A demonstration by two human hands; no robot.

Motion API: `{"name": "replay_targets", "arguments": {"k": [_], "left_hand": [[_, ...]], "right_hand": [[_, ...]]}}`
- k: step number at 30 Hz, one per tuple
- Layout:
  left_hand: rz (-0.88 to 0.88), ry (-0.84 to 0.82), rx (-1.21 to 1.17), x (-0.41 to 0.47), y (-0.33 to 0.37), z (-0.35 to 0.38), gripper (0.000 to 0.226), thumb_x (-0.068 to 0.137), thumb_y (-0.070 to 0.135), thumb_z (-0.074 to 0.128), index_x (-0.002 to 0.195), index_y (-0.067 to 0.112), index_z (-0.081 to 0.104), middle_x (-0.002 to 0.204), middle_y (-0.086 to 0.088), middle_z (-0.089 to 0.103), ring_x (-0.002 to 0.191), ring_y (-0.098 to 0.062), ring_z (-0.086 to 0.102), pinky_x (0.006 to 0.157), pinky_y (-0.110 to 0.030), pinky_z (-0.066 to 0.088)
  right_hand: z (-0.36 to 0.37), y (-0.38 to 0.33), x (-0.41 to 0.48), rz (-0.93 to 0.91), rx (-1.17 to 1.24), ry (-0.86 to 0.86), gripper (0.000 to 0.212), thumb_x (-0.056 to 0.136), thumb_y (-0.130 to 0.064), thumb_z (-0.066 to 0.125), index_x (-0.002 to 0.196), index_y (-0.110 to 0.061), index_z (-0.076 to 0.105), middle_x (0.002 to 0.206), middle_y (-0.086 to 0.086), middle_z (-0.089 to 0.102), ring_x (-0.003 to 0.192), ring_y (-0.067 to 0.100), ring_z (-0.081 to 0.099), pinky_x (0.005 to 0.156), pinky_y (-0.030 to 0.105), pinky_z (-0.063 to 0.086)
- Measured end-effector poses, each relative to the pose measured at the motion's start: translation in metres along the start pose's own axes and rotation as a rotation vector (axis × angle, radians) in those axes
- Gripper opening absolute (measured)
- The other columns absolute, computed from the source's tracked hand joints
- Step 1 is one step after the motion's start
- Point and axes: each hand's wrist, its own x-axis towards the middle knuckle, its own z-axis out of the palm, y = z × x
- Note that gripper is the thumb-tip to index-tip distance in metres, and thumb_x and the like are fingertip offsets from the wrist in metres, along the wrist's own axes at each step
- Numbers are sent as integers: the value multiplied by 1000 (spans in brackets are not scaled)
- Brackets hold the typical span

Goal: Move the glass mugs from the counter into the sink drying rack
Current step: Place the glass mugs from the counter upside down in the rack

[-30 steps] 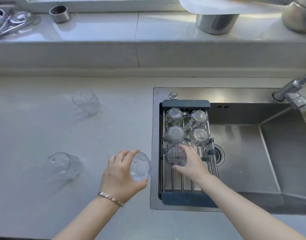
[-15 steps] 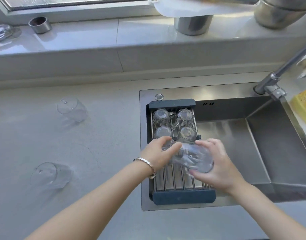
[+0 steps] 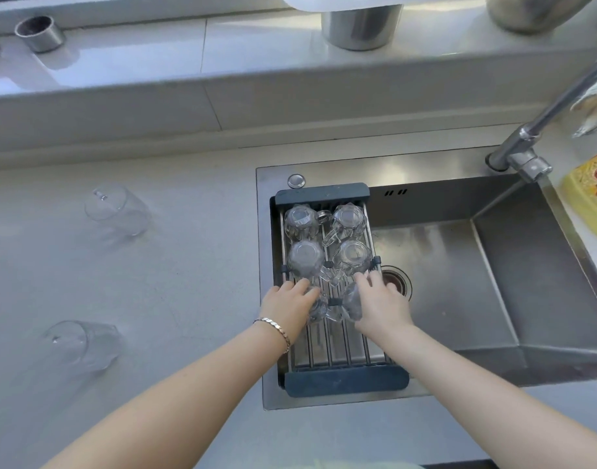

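A dark-framed drying rack (image 3: pixel 346 383) with steel bars spans the left end of the sink. Several clear glass mugs stand upside down in its far half, in two rows (image 3: pixel 305 257). My left hand (image 3: pixel 288 304) grips a glass mug (image 3: pixel 319 308) on the rack's left side. My right hand (image 3: pixel 380 304) grips another glass mug (image 3: pixel 352 301) beside it on the right side. Both mugs rest low on the bars, partly hidden by my fingers. Two more glass mugs stand on the counter: one far left (image 3: pixel 119 209), one near left (image 3: pixel 83 343).
The steel sink basin (image 3: pixel 459 282) with its drain lies right of the rack. A tap (image 3: pixel 527 143) rises at the back right. A yellow packet (image 3: pixel 591 194) lies on the right edge. Metal cups (image 3: pixel 39 33) and pots stand on the window ledge.
My left hand carried a mug from the counter over the rack. Both hands passed a mug between them, then lowered; now each holds a mug on the bars in a third row.
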Motion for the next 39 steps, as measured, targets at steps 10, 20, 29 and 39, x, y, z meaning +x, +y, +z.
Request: {"name": "replay_targets", "arguments": {"k": [10, 20, 29, 39], "left_hand": [[-42, 43, -126, -16, -10, -5, 58, 91, 12, 52, 143, 21, 26, 156, -4, 21, 136, -25, 34, 109, -39, 32], [-828, -105, -138, -154, -183, -43, 96, 72, 54, 64, 145, 22, 11, 155, -8, 11, 141, -31, 17, 111, -42, 28], [-833, -14, -496, -172, -239, -36, 54, 74, 36, 64, 118, 14, 43, 101, -7, 61, 117, -30, 39, 72, -33, 47], [-757, 139, -427, -155, -277, -58, 66, 69, 40, 72, 121, 13, 41, 120, -11, 42, 114, -31, 34, 74, -28, 35]], "right_hand": [[-1, -18, -16, -39, 33, 112, 62, 84, -24, 63, 137, -15, 31, 146, 15, 27, 133, 32, 27, 106, 38, 33], [-25, -166, -4, -442, 285, -157, 41, 84, -18, 60, 123, -14, 50, 130, 8, 51, 126, 23, 40, 104, 34, 35], [-12, -292, 69, -252, 556, -64, 85, 74, -22, 74, 140, -7, 23, 146, 12, 32, 136, 24, 32, 111, 35, 30], [-3, -381, 152, -165, 1020, 71, 97, 59, -16, 86, 139, -18, 30, 141, 1, 39, 132, 19, 37, 110, 35, 34]]}}
